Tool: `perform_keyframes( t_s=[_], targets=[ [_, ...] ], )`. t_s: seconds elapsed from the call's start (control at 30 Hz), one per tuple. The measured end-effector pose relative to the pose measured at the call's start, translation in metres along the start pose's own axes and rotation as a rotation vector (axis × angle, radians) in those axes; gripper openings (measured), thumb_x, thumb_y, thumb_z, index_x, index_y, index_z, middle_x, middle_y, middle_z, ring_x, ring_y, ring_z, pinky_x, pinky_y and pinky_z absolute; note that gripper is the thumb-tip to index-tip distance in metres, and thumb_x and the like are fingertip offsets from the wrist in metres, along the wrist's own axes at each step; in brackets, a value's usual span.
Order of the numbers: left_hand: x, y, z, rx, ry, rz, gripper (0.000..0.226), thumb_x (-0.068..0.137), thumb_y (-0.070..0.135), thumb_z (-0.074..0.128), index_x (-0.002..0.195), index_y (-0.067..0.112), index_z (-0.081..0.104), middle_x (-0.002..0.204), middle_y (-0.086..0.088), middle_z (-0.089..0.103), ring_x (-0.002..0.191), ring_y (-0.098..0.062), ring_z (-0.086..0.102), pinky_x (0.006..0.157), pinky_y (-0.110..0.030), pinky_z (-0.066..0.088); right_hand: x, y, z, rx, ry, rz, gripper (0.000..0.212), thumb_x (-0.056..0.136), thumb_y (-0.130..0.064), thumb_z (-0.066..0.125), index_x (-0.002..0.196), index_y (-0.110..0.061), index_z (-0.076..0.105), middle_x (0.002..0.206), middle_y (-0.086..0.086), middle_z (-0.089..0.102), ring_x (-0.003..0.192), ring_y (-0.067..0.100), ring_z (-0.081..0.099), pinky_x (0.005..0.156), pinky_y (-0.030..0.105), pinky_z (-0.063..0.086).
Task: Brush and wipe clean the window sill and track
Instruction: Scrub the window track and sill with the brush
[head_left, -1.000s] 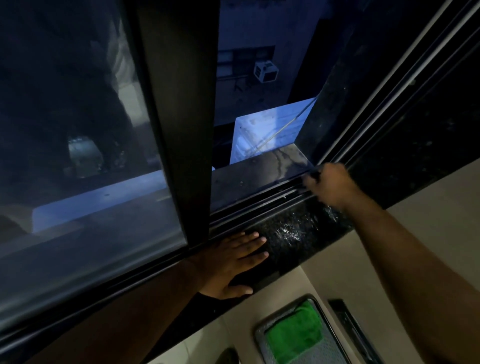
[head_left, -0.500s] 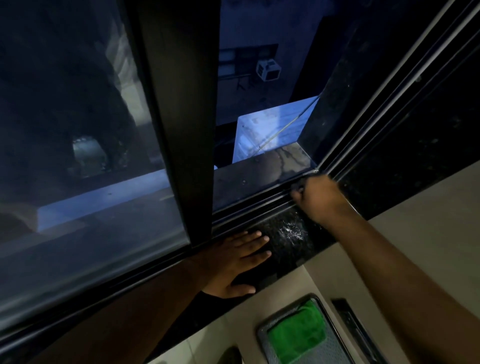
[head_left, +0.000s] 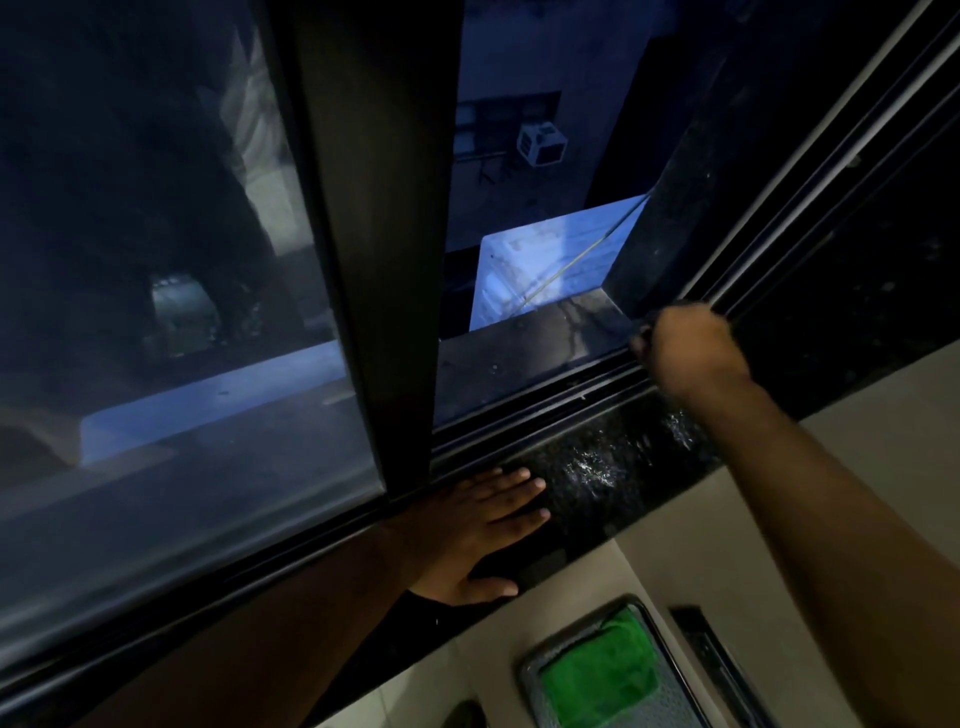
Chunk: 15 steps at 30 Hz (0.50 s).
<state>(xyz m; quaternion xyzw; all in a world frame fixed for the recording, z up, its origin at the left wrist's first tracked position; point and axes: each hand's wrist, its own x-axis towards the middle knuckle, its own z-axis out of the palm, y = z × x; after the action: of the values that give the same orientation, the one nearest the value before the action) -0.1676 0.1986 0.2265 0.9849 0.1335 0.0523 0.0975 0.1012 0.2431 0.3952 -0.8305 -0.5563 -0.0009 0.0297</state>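
Note:
A dark speckled stone window sill (head_left: 597, 467) runs diagonally under the black window track (head_left: 540, 402). My left hand (head_left: 483, 525) lies flat and open on the sill, just below the dark vertical sash frame (head_left: 384, 260). My right hand (head_left: 685, 348) is closed in a fist at the track's far right corner. It grips a small dark tool (head_left: 641, 338), probably a brush, of which only a blurred tip shows past the fingers. A whitish smear (head_left: 592, 467) glints on the sill between the two hands.
A metal tray (head_left: 670, 691) holding a green cloth (head_left: 597, 670) sits on the pale surface below the sill, beside a dark narrow object (head_left: 711, 660). The closed glass pane (head_left: 156, 312) fills the left. The open gap shows an outer ledge (head_left: 530, 348) and buildings in darkness.
My right hand slid left along the track, then back right into the corner. My left hand stayed flat on the sill.

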Motion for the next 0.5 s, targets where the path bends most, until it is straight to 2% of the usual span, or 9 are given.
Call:
perform_keyframes(
  t_s=[0.03, 0.1, 0.17, 0.2, 0.23, 0.3, 0.4, 0.43, 0.5],
  targets=[
    [0.0, 0.0, 0.0, -0.004, -0.006, 0.004, 0.078, 0.092, 0.063, 0.034, 0.154, 0.018, 0.02, 0.165, -0.011, 0.009, 0.153, -0.026, -0.002, 0.123, -0.045, 0.014, -0.008, -0.011, 0.006, 0.113, -0.057, -0.061, 0.027, 0.086, -0.03, 0.062, 0.091, -0.005, 0.07, 0.082, 0.015, 0.069, 0.075, 0.027, 0.066, 0.07, 0.032, 0.051],
    [0.0, 0.001, 0.0, 0.001, -0.012, 0.004, 0.078, 0.093, 0.063, 0.033, 0.154, 0.018, 0.02, 0.165, -0.011, 0.008, 0.153, -0.026, -0.002, 0.122, -0.046, 0.016, -0.021, -0.034, 0.014, 0.636, -0.283, -0.096, 0.023, 0.087, -0.025, 0.06, 0.082, -0.006, 0.071, 0.062, 0.006, 0.067, 0.054, 0.019, 0.063, 0.06, 0.03, 0.056],
    [-0.001, 0.002, -0.002, -0.001, -0.009, -0.001, 0.077, 0.093, 0.063, 0.034, 0.154, 0.018, 0.021, 0.165, -0.011, 0.009, 0.153, -0.026, -0.001, 0.121, -0.046, 0.018, -0.026, -0.042, 0.016, 1.161, -0.541, -0.035, 0.026, 0.09, -0.024, 0.058, 0.081, -0.004, 0.072, 0.056, 0.011, 0.065, 0.044, 0.02, 0.061, 0.046, 0.029, 0.054],
    [-0.001, 0.002, -0.002, -0.008, -0.005, 0.002, 0.077, 0.093, 0.063, 0.035, 0.154, 0.018, 0.021, 0.165, -0.011, 0.009, 0.153, -0.026, 0.0, 0.121, -0.047, 0.019, -0.026, -0.04, 0.016, 1.232, -0.579, -0.017, 0.027, 0.09, -0.025, 0.058, 0.082, -0.004, 0.072, 0.057, 0.015, 0.065, 0.043, 0.02, 0.061, 0.043, 0.027, 0.053],
    [-0.001, 0.002, -0.003, -0.011, -0.004, 0.003, 0.077, 0.093, 0.062, 0.036, 0.154, 0.017, 0.021, 0.165, -0.011, 0.01, 0.153, -0.026, 0.0, 0.121, -0.047, 0.019, -0.024, -0.035, 0.016, 1.191, -0.53, 0.017, 0.027, 0.091, -0.024, 0.057, 0.081, -0.004, 0.072, 0.059, 0.016, 0.064, 0.042, 0.019, 0.06, 0.042, 0.028, 0.053],
    [-0.001, 0.002, -0.004, -0.011, -0.017, 0.005, 0.077, 0.092, 0.062, 0.036, 0.154, 0.018, 0.021, 0.165, -0.011, 0.009, 0.153, -0.026, -0.001, 0.121, -0.047, 0.018, -0.017, -0.015, 0.018, 0.898, -0.267, 0.098, 0.024, 0.09, -0.02, 0.056, 0.075, -0.009, 0.071, 0.062, 0.017, 0.064, 0.043, 0.018, 0.061, 0.049, 0.036, 0.056],
    [-0.001, 0.003, -0.004, -0.008, -0.013, -0.002, 0.078, 0.092, 0.062, 0.036, 0.154, 0.018, 0.02, 0.165, -0.011, 0.008, 0.153, -0.026, -0.002, 0.122, -0.046, 0.016, -0.009, 0.024, 0.021, 0.375, 0.174, 0.102, 0.023, 0.089, -0.022, 0.058, 0.087, -0.006, 0.073, 0.08, 0.025, 0.07, 0.071, 0.034, 0.068, 0.07, 0.04, 0.053],
    [-0.001, 0.003, -0.005, -0.009, -0.015, -0.001, 0.078, 0.092, 0.062, 0.036, 0.154, 0.018, 0.02, 0.165, -0.011, 0.008, 0.153, -0.026, -0.002, 0.122, -0.046, 0.016, -0.011, 0.028, 0.023, 0.326, 0.23, 0.105, 0.023, 0.089, -0.023, 0.058, 0.089, -0.006, 0.073, 0.084, 0.026, 0.069, 0.075, 0.037, 0.068, 0.071, 0.039, 0.053],
    [-0.001, 0.003, -0.007, -0.01, -0.013, 0.004, 0.078, 0.092, 0.061, 0.037, 0.154, 0.017, 0.021, 0.165, -0.011, 0.008, 0.153, -0.026, -0.001, 0.122, -0.046, 0.016, -0.017, 0.014, 0.032, 0.409, 0.196, 0.101, 0.023, 0.088, -0.024, 0.059, 0.091, -0.007, 0.074, 0.077, 0.023, 0.071, 0.069, 0.034, 0.069, 0.066, 0.036, 0.055]
  ],
)
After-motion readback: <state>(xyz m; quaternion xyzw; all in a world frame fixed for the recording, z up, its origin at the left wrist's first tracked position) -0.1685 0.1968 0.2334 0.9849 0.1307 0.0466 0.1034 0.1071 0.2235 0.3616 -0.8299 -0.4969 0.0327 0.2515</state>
